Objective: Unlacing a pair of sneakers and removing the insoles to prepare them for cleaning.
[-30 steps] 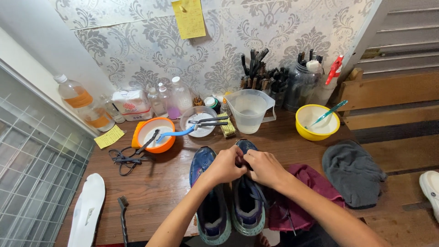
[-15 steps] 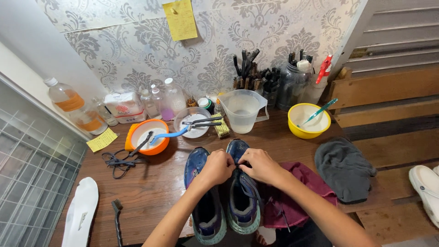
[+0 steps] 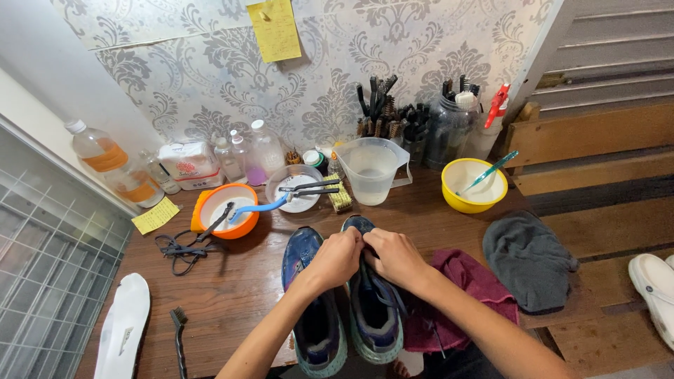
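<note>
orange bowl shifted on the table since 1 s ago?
No. The orange bowl keeps the same place between the yellow sticky note and the clear bowl; its small shift within the picture comes from the head camera moving.

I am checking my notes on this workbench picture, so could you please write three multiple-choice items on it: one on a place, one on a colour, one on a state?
1. Where does the grey cloth lie?
A. right of the shoes
B. in the orange bowl
C. on the white insole

2. What colour is the bowl holding the teal-handled brush?
A. red
B. yellow
C. black

3. What are the left hand and right hand doing?
A. resting apart on the table
B. holding the jug
C. meeting at the right-hand shoe

Answers: 1 A, it lies on the table edge, right; 2 B, its rim is yellow; 3 C, both hands touch above that shoe's opening.
</note>
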